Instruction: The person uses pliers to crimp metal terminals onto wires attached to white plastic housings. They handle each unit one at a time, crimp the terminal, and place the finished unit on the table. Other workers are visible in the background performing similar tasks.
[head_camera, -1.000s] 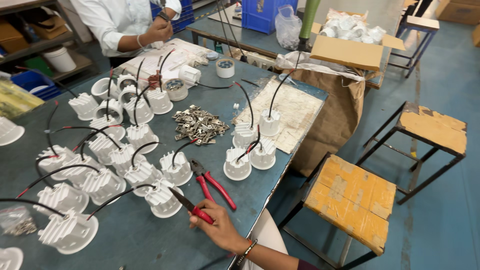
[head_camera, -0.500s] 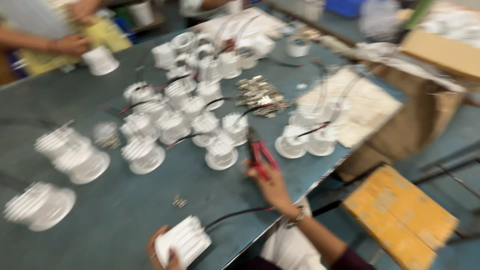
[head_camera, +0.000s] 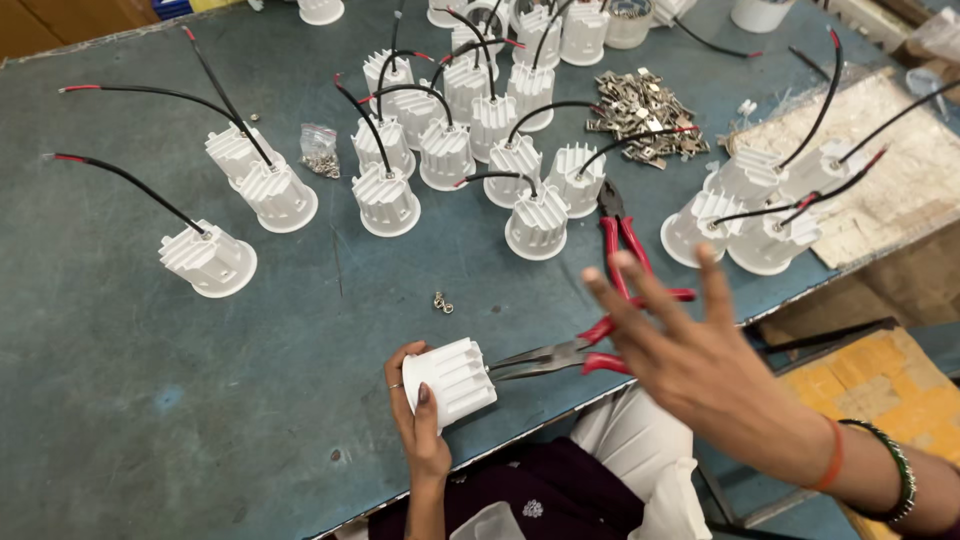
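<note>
My left hand (head_camera: 418, 420) grips a white finned lamp housing (head_camera: 452, 380) lying on its side near the front edge of the blue-grey table (head_camera: 150, 400). My right hand (head_camera: 690, 350) hovers open, fingers spread, just above two red-handled pliers: needle-nose pliers (head_camera: 560, 355) lying beside the housing and a second pair (head_camera: 622, 240) behind them. The right hand touches neither. Several more white housings with black and red wires (head_camera: 445, 150) stand across the middle of the table.
A heap of small metal clips (head_camera: 640, 110) lies at the back right. A small bag of screws (head_camera: 320, 150) and loose screws (head_camera: 441, 302) lie on the table. Three wired housings (head_camera: 760, 210) stand by a cardboard sheet (head_camera: 900, 170). A yellow stool (head_camera: 880, 390) is below right.
The view swung down and closer to the table. My left hand has brought a white housing to the front edge. My right hand lifted off the pliers and spread open.
</note>
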